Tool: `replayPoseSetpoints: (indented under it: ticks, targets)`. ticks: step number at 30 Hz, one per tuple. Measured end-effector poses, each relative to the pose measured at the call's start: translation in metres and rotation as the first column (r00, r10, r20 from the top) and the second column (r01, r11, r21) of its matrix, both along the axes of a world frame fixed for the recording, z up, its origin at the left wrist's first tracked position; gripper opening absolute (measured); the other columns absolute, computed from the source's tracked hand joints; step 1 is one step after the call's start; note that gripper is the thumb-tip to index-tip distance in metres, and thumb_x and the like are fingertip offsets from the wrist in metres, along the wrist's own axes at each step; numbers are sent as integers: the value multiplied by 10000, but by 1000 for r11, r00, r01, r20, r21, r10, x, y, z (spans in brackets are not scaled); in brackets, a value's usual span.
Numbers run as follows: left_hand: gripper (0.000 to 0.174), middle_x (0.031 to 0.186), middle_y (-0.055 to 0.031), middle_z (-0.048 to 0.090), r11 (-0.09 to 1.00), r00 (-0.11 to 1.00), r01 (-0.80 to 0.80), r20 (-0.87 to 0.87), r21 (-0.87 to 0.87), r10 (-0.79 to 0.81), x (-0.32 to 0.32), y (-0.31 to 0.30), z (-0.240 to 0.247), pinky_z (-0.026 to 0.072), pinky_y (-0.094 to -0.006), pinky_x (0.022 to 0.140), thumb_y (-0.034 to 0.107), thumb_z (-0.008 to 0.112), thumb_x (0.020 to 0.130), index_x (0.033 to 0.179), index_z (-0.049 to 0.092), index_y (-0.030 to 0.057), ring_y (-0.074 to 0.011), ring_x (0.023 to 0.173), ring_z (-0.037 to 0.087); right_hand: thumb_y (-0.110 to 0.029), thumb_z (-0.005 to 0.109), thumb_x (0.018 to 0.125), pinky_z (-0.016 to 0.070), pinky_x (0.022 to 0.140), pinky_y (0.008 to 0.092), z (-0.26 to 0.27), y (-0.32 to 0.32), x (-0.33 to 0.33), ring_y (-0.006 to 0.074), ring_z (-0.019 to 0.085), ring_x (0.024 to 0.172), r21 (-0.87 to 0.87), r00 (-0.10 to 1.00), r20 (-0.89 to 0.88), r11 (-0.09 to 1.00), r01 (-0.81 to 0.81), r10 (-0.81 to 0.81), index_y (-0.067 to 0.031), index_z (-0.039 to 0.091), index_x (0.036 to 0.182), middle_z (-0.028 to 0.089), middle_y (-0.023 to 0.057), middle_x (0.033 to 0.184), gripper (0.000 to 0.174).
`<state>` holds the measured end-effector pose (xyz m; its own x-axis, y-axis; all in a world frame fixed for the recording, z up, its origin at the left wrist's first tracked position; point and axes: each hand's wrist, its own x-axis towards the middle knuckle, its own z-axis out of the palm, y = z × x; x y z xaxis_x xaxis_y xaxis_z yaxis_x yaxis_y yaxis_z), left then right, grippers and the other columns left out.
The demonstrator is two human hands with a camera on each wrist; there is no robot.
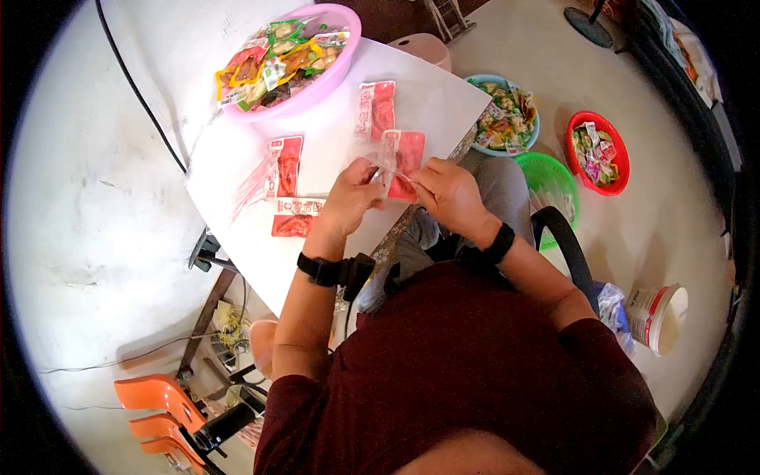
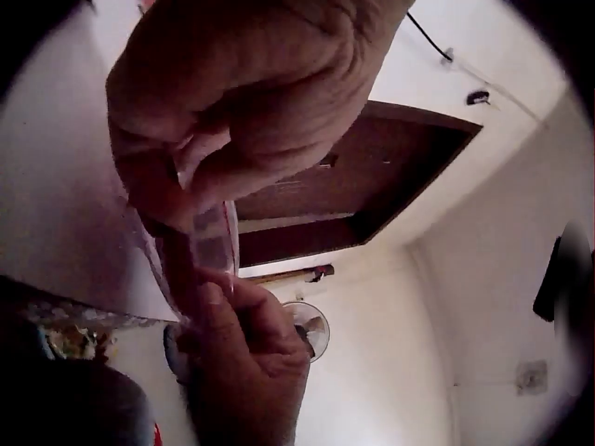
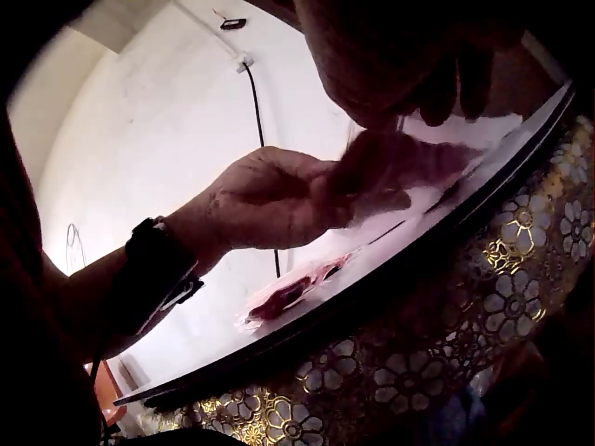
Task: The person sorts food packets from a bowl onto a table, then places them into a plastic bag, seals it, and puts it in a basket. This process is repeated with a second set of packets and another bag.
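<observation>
Table [image 1: 332, 142], white-topped, spreads across the middle of my head view; my right wrist view shows a flower-patterned cover [image 3: 409, 381] along its edge. Seated there I see a person [image 1: 459, 364] in a dark maroon T-shirt and grey trousers, both forearms reaching over the table. Orange chairs [image 1: 154, 396] stand at lower left. At the table's far end sits a pink plastic basin [image 1: 353, 43], heaped with colourful food packets. On the floor to the right I find a blue basin [image 1: 537, 131] and a red basin [image 1: 624, 162], both holding packets, with a green basket [image 1: 558, 170] between them and the person.

The left hand [image 1: 352, 198] and right hand [image 1: 455, 198] meet near the table's right edge, each pinching a strip of clear plastic [image 1: 393, 169] between thumb and fingers. Right at the fingers, partly covered, is a red-and-clear food packet [image 1: 408, 149]; I cannot tell whether the strip is its edge. A similar upper packet [image 1: 383, 109] lies just beyond it, and two left-side packets [image 1: 286, 168] lie close together beside the left forearm.
</observation>
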<state>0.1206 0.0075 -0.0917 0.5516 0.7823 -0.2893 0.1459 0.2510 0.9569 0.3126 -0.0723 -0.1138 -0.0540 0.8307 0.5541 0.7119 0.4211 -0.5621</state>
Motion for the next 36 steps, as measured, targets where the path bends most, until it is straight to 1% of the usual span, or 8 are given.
replayPoseSetpoints:
  ticks: [1, 4, 10, 19, 25, 28, 31, 36]
  targets:
    - [391, 1104, -12, 609, 999, 988, -6, 153, -36, 11, 5, 0, -6, 518, -275, 778, 47, 585, 883, 1271, 539, 47, -107, 931, 580, -67, 659, 804, 471, 598, 419, 1, -1, 0, 321, 575, 704, -3, 1000, -10, 1000, -3, 3, -62, 639, 875, 549, 112, 765, 74]
    - [341, 1136, -51, 627, 986, 910, -98, 389, -135, 144, 19, -10, -9, 536, -326, 849, 37, 563, 902, 1243, 545, 37, -170, 1028, 614, -137, 632, 822, 486, 628, 431, 1, -3, -1, 321, 581, 732, 21, 999, -34, 1000, 23, -22, -78, 577, 860, 529, 109, 774, 89]
    - [325, 1139, -112, 632, 921, 942, -49, 289, -387, 172, 4, -5, -40, 524, -385, 897, 14, 528, 917, 1242, 540, 7, -233, 1038, 625, -74, 666, 784, 473, 605, 415, -6, -5, 3, 316, 577, 708, -34, 1000, 0, 999, 7, -7, -70, 631, 863, 558, 105, 775, 87]
    - [401, 1166, -95, 598, 959, 881, 39, 463, -279, 99, 36, 16, -41, 508, -352, 873, 59, 578, 916, 1301, 483, -2, -209, 1049, 595, -76, 647, 752, 488, 642, 436, -9, -5, 6, 321, 582, 755, -16, 998, -64, 1000, -10, 9, -76, 598, 848, 534, 94, 792, 108]
    - [492, 1205, -90, 577, 989, 878, -141, 454, -54, 150, 54, 18, -50, 485, -352, 930, 41, 585, 912, 1373, 418, 2, -221, 1084, 573, -85, 644, 766, 488, 637, 431, -6, -6, 9, 316, 583, 738, -23, 998, -63, 1000, 16, -18, -73, 601, 845, 534, 94, 776, 91]
    - [507, 1200, -84, 578, 976, 803, -109, 563, -187, 197, 53, 2, -44, 470, -331, 959, 36, 551, 932, 1411, 386, 20, -204, 1087, 566, -91, 645, 777, 488, 636, 431, -9, -8, 10, 314, 580, 728, -43, 998, -65, 999, 22, -25, -70, 599, 835, 534, 95, 772, 77]
    - [502, 1225, -100, 581, 995, 964, -89, 256, 48, 74, 44, 2, -51, 443, -307, 991, 30, 522, 944, 1425, 380, 29, -192, 1111, 562, -98, 643, 790, 488, 637, 431, -3, -9, 10, 313, 587, 738, -50, 998, -57, 999, 9, -12, -70, 606, 847, 550, 94, 782, 73]
    - [389, 1163, -114, 641, 949, 991, 135, -47, 284, -127, 3, -40, -19, 481, -302, 922, 50, 547, 932, 1318, 509, 16, -173, 1035, 617, -89, 655, 789, 489, 643, 414, -12, -7, 11, 314, 598, 758, -42, 1000, -17, 999, 14, -15, -65, 636, 884, 572, 103, 803, 99]
